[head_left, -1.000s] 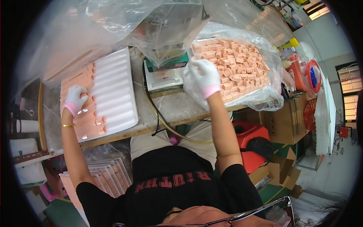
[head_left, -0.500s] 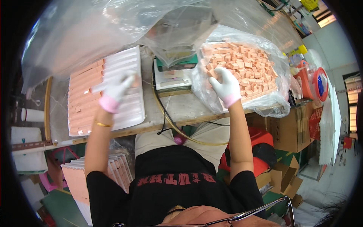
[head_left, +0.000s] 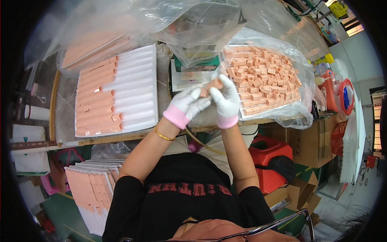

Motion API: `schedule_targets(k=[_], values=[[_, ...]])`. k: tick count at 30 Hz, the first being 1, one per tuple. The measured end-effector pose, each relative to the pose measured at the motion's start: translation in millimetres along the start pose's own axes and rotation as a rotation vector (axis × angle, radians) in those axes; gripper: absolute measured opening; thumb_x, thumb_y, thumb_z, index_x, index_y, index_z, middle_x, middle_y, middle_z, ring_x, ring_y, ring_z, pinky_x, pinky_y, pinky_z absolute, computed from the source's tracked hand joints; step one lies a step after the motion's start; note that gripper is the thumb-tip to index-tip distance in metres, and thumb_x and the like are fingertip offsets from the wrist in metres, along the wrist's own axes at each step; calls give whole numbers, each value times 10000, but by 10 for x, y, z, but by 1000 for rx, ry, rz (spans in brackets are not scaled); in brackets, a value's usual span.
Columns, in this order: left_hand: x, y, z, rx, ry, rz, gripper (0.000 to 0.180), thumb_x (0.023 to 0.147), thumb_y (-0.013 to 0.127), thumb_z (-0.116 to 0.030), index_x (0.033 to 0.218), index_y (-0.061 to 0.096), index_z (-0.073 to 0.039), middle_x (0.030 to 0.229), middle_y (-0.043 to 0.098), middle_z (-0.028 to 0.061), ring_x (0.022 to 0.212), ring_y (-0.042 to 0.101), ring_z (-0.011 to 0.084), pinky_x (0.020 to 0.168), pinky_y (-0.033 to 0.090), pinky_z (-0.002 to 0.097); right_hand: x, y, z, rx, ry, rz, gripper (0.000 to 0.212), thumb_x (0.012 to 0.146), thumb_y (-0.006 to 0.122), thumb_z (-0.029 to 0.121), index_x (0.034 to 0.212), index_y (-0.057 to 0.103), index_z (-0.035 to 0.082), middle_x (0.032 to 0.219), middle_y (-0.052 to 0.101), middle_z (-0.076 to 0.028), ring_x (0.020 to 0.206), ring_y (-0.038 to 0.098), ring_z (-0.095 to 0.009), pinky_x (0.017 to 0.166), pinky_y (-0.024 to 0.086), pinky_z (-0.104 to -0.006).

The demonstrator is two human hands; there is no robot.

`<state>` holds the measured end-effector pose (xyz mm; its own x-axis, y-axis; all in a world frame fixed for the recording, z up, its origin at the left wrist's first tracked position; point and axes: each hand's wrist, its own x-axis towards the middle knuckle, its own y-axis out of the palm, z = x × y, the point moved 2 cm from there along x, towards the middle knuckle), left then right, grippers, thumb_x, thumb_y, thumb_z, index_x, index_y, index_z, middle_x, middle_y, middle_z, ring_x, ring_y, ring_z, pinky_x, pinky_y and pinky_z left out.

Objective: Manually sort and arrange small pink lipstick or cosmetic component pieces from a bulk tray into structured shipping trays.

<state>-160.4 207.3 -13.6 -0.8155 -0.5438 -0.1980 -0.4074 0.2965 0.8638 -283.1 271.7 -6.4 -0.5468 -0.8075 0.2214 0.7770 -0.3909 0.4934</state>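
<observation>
My gloved left hand (head_left: 184,105) and gloved right hand (head_left: 225,101) meet over the table's front middle. Between their fingertips are small salmon-pink hollow blocks (head_left: 213,85), seemingly two end to end. Both hands are closed on them, the right thumb and fingers round the far one, the left fingers at the near one. Left of my hands lies a white ridged tray (head_left: 139,90), its left part covered by rows of pink blocks (head_left: 94,103). To the right, a heap of loose pink blocks (head_left: 268,82) lies on clear plastic sheeting.
A green box-like device (head_left: 197,64) under plastic film stands behind my hands. Stacked filled trays (head_left: 90,187) lean below the table at the left. A red plastic stool (head_left: 272,177) and cardboard boxes (head_left: 310,143) are at the lower right. A cable hangs over the front edge.
My left hand has moved right from over the tray, and my right hand has moved left from the heap. They now meet at the pink blocks.
</observation>
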Motion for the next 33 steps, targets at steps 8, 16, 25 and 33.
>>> schedule_targets(k=[8,16,25,33], values=[[-102,135,-348,1497,377,-163,495,804,689,-93,1243,501,36,977,624,80,848,585,104,772,488,249,22,122,8,-177,70,102,397,863,645,35,1235,527,-38,1097,602,-75,970,577,-126,874,450,-250],[-197,120,-384,1451,461,-50,590,754,743,-158,1269,495,-12,937,640,96,817,618,141,744,516,281,20,-102,27,-559,-29,249,335,813,671,3,1135,591,-39,1035,585,-84,960,570,-161,864,456,-279],[-237,122,-427,1358,389,-124,602,748,745,-107,1268,474,28,977,638,77,856,592,109,785,496,257,-16,-96,-89,-289,234,211,396,842,652,21,1219,544,-34,1160,582,-93,1053,549,-161,939,427,-292],[-309,-64,-758,1526,393,157,552,796,613,-24,1318,437,-51,1080,586,90,1020,587,173,885,475,299,192,24,-59,-984,-216,390,332,711,746,212,999,678,62,1163,563,-151,1067,526,-303,950,407,-381]])
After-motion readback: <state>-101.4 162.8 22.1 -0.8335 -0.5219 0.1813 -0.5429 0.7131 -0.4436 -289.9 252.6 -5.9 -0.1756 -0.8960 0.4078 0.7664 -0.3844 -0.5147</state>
